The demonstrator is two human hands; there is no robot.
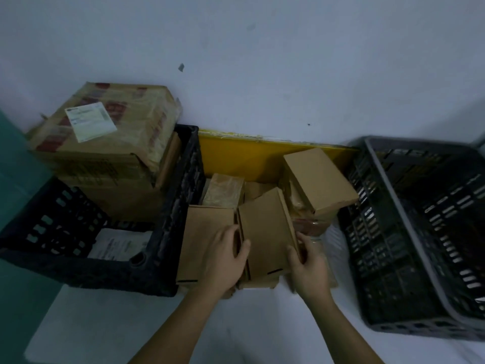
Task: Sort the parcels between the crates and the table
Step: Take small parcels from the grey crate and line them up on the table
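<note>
Frame centre: I see left hand [226, 261] and right hand [307, 264] gripping a tilted brown parcel [265, 232] between black crate [168, 206] and grey crate [393, 232].

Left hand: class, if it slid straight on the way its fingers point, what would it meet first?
Probably the tape-wrapped parcel beyond the flat brown box; the left hand points up-image along the tilted box it grips. Depth is unclear.
</note>
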